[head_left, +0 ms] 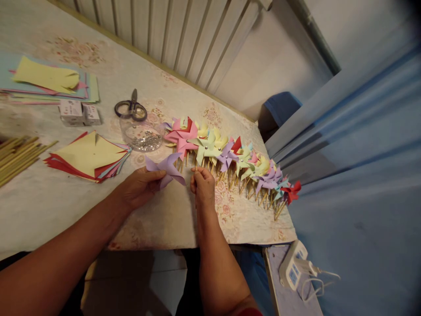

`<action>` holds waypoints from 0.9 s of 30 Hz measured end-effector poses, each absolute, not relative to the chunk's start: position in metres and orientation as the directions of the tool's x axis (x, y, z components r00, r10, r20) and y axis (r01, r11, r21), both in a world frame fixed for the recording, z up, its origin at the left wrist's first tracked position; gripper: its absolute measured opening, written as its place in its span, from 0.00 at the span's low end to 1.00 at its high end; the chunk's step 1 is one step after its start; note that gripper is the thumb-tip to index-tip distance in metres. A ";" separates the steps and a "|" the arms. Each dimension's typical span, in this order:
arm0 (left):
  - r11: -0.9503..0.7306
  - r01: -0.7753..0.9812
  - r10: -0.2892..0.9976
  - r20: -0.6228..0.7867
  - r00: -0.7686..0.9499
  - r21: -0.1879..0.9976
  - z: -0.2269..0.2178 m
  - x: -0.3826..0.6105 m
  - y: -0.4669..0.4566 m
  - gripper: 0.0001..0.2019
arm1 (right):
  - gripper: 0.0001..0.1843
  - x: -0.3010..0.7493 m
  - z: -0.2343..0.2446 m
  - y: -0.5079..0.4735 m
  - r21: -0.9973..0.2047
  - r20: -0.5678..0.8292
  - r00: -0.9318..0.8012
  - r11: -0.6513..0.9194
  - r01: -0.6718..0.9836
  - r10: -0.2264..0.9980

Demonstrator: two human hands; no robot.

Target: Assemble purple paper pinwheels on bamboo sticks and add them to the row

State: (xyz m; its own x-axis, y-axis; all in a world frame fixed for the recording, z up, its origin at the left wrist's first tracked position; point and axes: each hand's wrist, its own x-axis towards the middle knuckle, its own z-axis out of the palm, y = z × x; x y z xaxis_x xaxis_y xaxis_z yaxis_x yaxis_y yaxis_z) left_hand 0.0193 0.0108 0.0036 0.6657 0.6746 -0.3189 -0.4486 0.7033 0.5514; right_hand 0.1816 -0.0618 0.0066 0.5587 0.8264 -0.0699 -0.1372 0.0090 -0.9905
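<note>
My left hand (pixel 142 186) pinches a purple paper pinwheel (pixel 167 169) by its middle, thumb on top, its blades folded inward. Just to the right of it, my right hand (pixel 203 186) has its thumb and forefinger pressed together. Whatever is between those fingertips is too small to make out. Beyond the purple pinwheel sits a clear plastic dish (pixel 144 139) of small shiny metal pieces. A long row of finished pinwheels (pixel 226 156) on sticks, in pink, green, yellow, purple, blue and red, lies behind and right of my right hand.
Black-handled scissors (pixel 131 107) lie past the dish. Left are cut paper squares (pixel 90 153), small white boxes (pixel 71 112), stacked colored sheets (pixel 46 77) and wooden sticks (pixel 23 158). A radiator (pixel 171 35) borders the far edge; blue curtains (pixel 362 175) and a power strip (pixel 294 265) are right.
</note>
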 end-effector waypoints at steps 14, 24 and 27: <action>0.708 -0.410 0.659 -0.328 0.676 0.575 0.002 0.016 0.011 0.07 | 0.10 0.180 0.010 -0.064 -0.988 -0.099 0.521 -0.020 -0.156 0.848; 0.703 -0.446 0.675 -0.322 0.664 0.554 0.005 0.018 0.010 0.10 | 0.08 0.180 0.009 -0.063 -0.978 -0.106 0.509 0.005 -0.211 0.854; 0.701 -0.438 0.671 -0.312 0.673 0.563 0.005 0.018 0.011 0.08 | 0.07 0.180 0.010 -0.063 -0.977 -0.113 0.510 -0.003 -0.212 0.852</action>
State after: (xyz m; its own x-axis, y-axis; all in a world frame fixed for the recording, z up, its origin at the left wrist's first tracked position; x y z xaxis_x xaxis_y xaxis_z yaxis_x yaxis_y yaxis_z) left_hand 0.0176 0.0107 0.0046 0.6730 0.6706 -0.3121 -0.4377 0.7012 0.5628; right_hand 0.1796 -0.0625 0.0104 0.5105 0.8524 -0.1129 -0.2116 -0.0027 -0.9774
